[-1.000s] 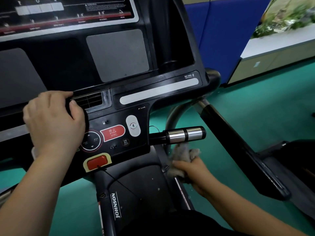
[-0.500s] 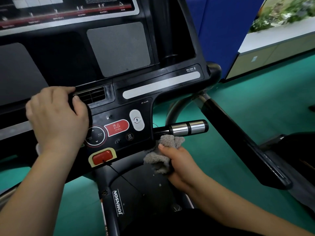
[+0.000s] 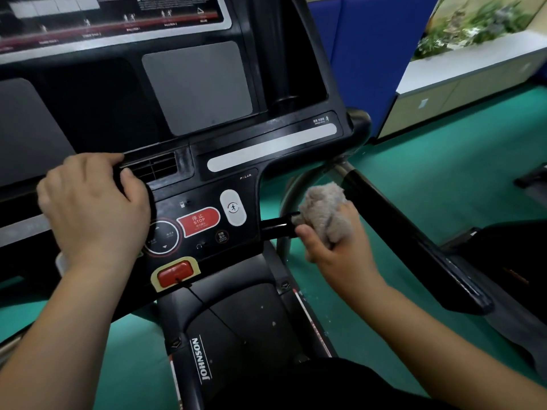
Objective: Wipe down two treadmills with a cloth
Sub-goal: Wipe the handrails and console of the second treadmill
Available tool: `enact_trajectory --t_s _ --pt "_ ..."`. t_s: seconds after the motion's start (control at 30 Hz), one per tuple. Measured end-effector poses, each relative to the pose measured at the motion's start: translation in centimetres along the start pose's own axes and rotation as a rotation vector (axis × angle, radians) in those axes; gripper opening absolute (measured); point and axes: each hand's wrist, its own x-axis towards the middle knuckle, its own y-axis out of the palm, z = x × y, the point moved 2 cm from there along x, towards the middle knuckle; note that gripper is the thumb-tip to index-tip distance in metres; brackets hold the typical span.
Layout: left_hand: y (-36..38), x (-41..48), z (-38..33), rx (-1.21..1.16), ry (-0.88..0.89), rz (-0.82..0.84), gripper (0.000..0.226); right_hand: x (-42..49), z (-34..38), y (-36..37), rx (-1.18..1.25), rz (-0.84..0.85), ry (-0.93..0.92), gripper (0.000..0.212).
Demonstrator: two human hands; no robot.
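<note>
1. right hand [image 3: 337, 244] clamps the bunched grey cloth [image 3: 324, 214] round the short handle bar [image 3: 276, 224] sticking out beside the console.
2. left hand [image 3: 91, 208] curls over the treadmill console [image 3: 266, 143] edge by the vent [image 3: 154, 168].
3. red stop button [image 3: 199, 221] sits between the hands.
</note>
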Motion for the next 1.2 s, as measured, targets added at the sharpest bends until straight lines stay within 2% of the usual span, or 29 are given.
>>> enact_trajectory --t_s 0.07,0.13,0.2,0.33,0.4,0.5,0.6,0.67,0.73,0.87,0.93,1.0,1.07,1.13,1.17,1.2 --pt "0.0 0.0 0.0 -0.003 -0.007 0.001 0.033 1.3 -1.0 1.3 -0.451 0.053 -0.202 0.064" --pt "0.0 0.0 0.1 -0.001 -0.012 0.009 0.034 1.8 -1.1 3.0 -0.638 0.081 -0.267 0.064" --pt "0.0 0.0 0.1 -0.014 -0.018 0.016 0.035 2.2 -0.3 4.1 -0.61 0.087 -0.328 0.056" --pt "0.1 -0.2 0.1 -0.047 -0.024 0.019 0.032 2.8 -0.3 4.7 -0.587 0.015 -0.601 0.031" --pt "0.1 -0.2 0.0 -0.046 -0.018 0.02 0.032 3.3 -1.5 4.0 -0.626 -0.01 -0.639 0.029" --pt "0.2 0.0 0.3 0.001 0.025 0.017 0.033 4.3 -4.2 1.4 -0.617 -0.07 -0.547 0.035" --pt "0.0 0.2 0.4 -0.017 0.067 0.007 0.031 4.5 -7.2 -1.8 -0.563 -0.074 -0.282 0.049" --pt "0.0 0.2 0.4 -0.043 0.068 0.001 0.029 4.5 -7.8 -2.2 -0.522 -0.06 -0.189 0.05" --pt "0.0 0.2 0.4 -0.076 0.062 0.006 0.029 4.7 -7.0 -1.3 -0.532 -0.091 -0.23 0.045" --pt "-0.2 -0.4 -2.5 -0.126 0.038 0.011 0.029 3.9 -5.0 1.3 -0.568 -0.115 -0.508 0.027" --pt "-0.2 -1.3 -5.7 -0.154 0.133 0.022 0.028 3.8 -5.0 1.2 -0.592 -0.049 -0.58 0.029" --pt "0.4 -2.9 -9.6 -0.272 0.264 0.106 0.026 4.5 -6.2 0.0 -0.607 0.02 -0.569 0.032" --pt "1.7 -5.0 -13.0 -0.341 0.394 0.248 0.025 5.3 -7.9 -2.2 -0.517 0.047 -0.364 0.033" --pt "3.6 -7.1 -15.7 -0.354 0.461 0.391 0.028 5.2 -9.9 -5.0 -0.36 0.033 -0.046 0.032" --pt "4.7 -8.0 -16.8 -0.337 0.472 0.447 0.03 4.6 -10.8 -6.3 -0.294 0.013 0.044 0.033" --pt "5.6 -8.6 -17.7 -0.306 0.469 0.489 0.03 3.8 -11.2 -7.7 -0.27 -0.019 0.06 0.032"
